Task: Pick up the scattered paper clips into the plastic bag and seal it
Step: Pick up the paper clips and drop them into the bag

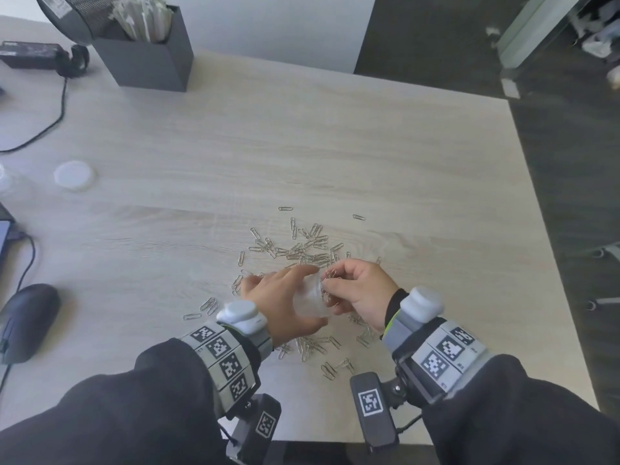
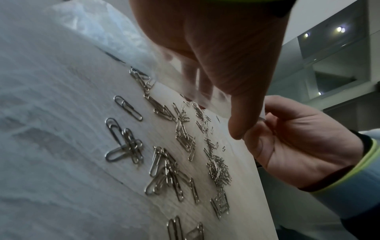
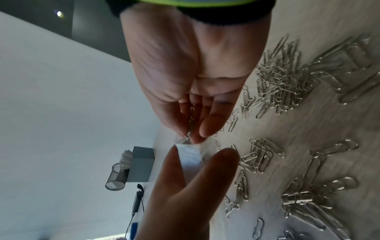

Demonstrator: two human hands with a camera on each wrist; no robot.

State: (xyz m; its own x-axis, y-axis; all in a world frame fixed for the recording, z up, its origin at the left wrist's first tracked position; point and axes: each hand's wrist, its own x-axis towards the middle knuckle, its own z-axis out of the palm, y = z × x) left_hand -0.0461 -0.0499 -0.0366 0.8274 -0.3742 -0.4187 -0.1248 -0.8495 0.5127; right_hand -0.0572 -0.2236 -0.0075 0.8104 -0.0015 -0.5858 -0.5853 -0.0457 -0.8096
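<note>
My left hand (image 1: 313,297) holds a small clear plastic bag (image 1: 310,298) just above the wooden table (image 1: 369,146), its mouth turned toward my right hand. My right hand (image 1: 329,279) pinches a few silver paper clips (image 1: 332,274) at that mouth. In the right wrist view the pinched clips (image 3: 190,123) hang from my right fingertips (image 3: 205,129) into the bag's opening (image 3: 190,154), which my left fingers (image 3: 222,162) flank. Many loose clips (image 1: 302,250) lie scattered beyond and under both hands; the left wrist view shows them (image 2: 170,170) spread below my left thumb (image 2: 238,126).
A grey box of white packets (image 1: 147,55) and a mesh cup (image 1: 84,15) stand at the back left. A white lid (image 1: 73,174), a black mouse (image 1: 27,322), a power adapter (image 1: 30,55) and its cable (image 1: 57,112) lie left. The table's right edge (image 1: 553,263) drops to dark floor.
</note>
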